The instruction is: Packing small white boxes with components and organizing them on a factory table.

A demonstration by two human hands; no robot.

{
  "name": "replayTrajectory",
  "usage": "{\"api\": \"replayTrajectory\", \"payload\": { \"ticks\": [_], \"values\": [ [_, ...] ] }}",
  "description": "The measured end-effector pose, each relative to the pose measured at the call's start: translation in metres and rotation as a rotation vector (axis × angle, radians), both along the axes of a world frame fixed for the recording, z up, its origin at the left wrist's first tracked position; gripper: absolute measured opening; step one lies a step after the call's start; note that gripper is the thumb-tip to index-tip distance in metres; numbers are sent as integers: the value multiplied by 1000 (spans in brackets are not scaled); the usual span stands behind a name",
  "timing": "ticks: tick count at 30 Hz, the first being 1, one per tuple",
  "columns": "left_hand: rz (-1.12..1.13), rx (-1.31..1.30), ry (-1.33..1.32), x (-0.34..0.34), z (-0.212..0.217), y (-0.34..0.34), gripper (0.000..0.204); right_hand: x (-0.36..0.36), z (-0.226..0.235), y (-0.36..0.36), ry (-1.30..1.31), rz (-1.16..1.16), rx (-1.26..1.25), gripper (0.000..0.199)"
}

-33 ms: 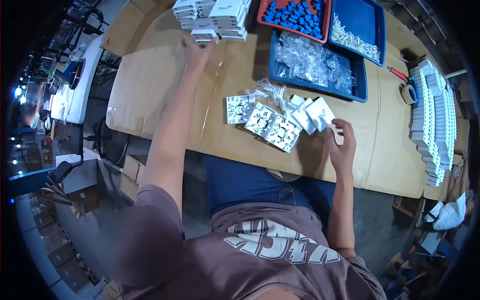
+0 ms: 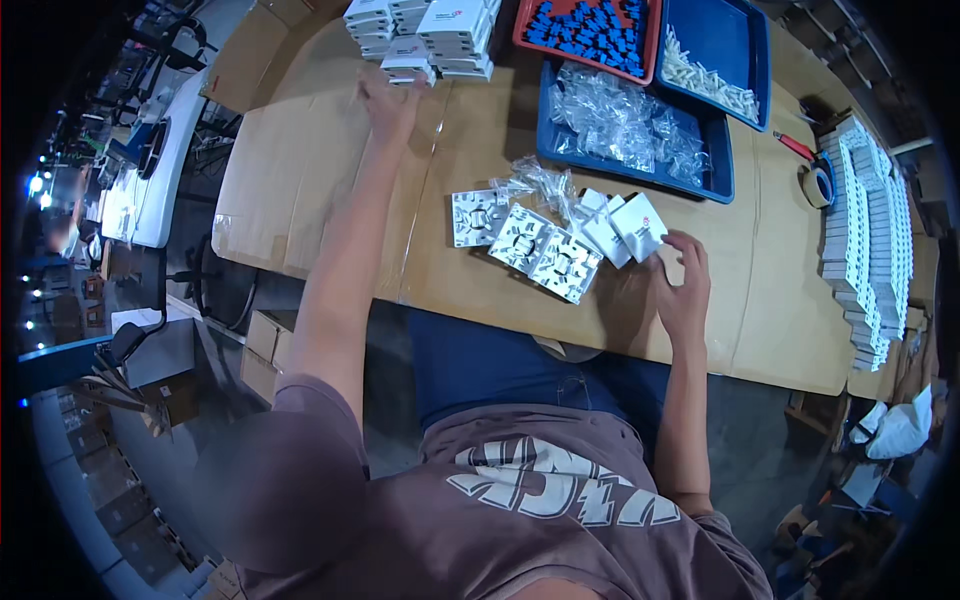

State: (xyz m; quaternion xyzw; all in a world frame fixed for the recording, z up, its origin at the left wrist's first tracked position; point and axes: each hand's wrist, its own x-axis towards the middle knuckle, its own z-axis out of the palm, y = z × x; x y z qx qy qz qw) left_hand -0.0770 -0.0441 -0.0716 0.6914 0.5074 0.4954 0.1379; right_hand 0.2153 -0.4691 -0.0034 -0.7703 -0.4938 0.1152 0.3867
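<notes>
My left hand (image 2: 393, 104) reaches to the far left, just in front of the stacked white square boxes (image 2: 408, 60). Its fingers are spread, and nothing shows between them. Closer to me, my right hand (image 2: 684, 285) rests by the corner of a white square cover (image 2: 637, 226), thumb and fingers curved but apart. That cover leans over another white piece (image 2: 603, 232). To their left lie open white square plates with dark cut-outs, among them one plate (image 2: 564, 267) and another (image 2: 478, 218). Behind these is a small heap of clear plastic bags (image 2: 540, 183).
A red tray (image 2: 520, 30) of blue-and-black parts, a blue tray (image 2: 545, 140) of clear bags and another blue tray (image 2: 764, 60) of white plugs stand at the back. To the right are red-handled scissors (image 2: 797, 147), a tape roll (image 2: 818, 187) and long white stacks (image 2: 860, 230). Cardboard (image 2: 290, 180) covers the table.
My left hand has shifted very slightly at the stacked boxes. Otherwise the scene looks the same.
</notes>
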Motion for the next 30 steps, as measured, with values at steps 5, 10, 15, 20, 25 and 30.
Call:
{"api": "replayTrajectory", "payload": {
  "ticks": [5,10,15,20,25,30],
  "values": [
    [-344,-174,53,-28,26,-112,77,1,-17,12,-41,70,-74,49],
    [-544,-72,336,-37,57,-222,78,11,-31,22,-131,87,-85,52],
    [-541,-130,404,-9,76,-312,82,1,-19,23,-71,59,-69,57],
    [-680,-110,572,24,68,-311,97,-16,8,2,111,83,49,64],
    [-814,-129,695,33,57,-283,94,-24,13,-19,258,139,95,65],
    [-889,-199,432,34,94,-299,89,-32,20,-34,1100,246,220,62]
  ]
}}
